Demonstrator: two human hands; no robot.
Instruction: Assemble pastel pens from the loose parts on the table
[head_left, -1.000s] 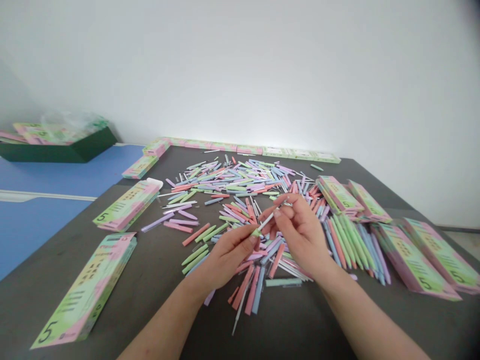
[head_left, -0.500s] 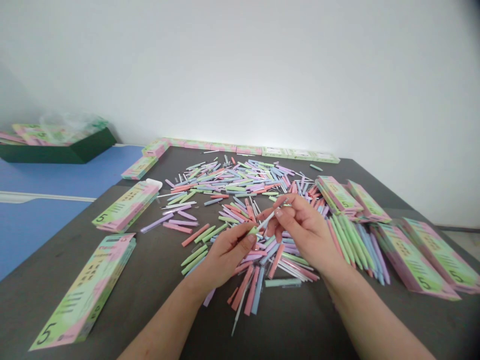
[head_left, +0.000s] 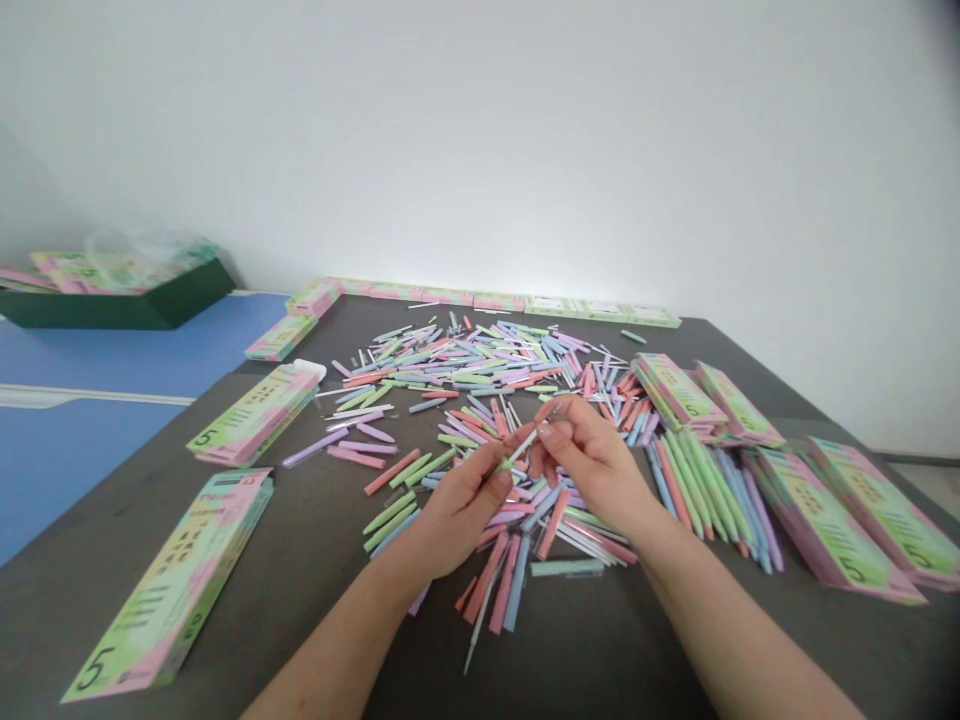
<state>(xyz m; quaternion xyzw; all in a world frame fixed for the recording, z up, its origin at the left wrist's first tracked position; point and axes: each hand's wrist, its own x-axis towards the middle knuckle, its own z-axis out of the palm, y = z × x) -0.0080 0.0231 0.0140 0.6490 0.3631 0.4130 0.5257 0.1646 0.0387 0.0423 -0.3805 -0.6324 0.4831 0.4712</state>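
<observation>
My left hand (head_left: 461, 510) grips a pastel green pen barrel (head_left: 504, 464) at its fingertips, above a loose heap of pastel pens and parts (head_left: 480, 375). My right hand (head_left: 592, 465) pinches a thin white stick (head_left: 529, 443), likely a refill, whose end meets the green barrel. Both hands hang just over the heap. Pink, blue, green, lilac and white pieces lie scattered beneath them, partly hidden by my fingers. A flat pink-and-green box marked 5 (head_left: 176, 585) lies to the left of my left hand.
The heap lies on a dark grey table (head_left: 150, 560). Similar boxes line its far edge and stand at right, beside a row of pens (head_left: 705, 490). A dark green tray (head_left: 120, 308) with boxes and clear plastic sits on a blue surface (head_left: 135, 350) at back left.
My hands have drawn slightly closer together, still holding the green barrel and white stick. The view has shifted very slightly.
</observation>
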